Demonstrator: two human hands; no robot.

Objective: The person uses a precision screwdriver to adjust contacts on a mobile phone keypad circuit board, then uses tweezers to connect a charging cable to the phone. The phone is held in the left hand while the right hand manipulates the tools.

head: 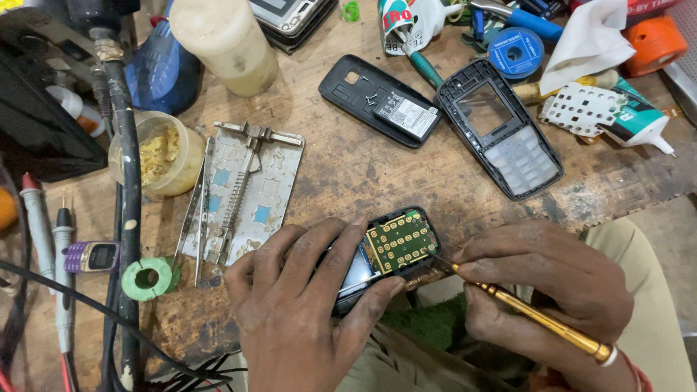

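Nearest the camera, the left hand (305,305) wraps around an opened mobile phone (388,254), thumb and fingers clamped on its lower half, holding it at the near edge of the wooden tabletop (348,174). Its green keypad circuit board (401,241) faces up, and part of the screen shows beside the fingers. On the other side, the right hand (552,287) pinches a gold-handled screwdriver (537,316), whose tip meets the right edge of the phone just beside the board. Farther back on the tabletop lie a black back cover (356,91) with a battery (406,116) resting on it, and next to them an empty black front housing (501,131) with a pale keypad. A metal board-holder jig (243,192) sits left of the hands, near a green solder reel (149,278) and a small plastic tub of yellowish paste (156,156).
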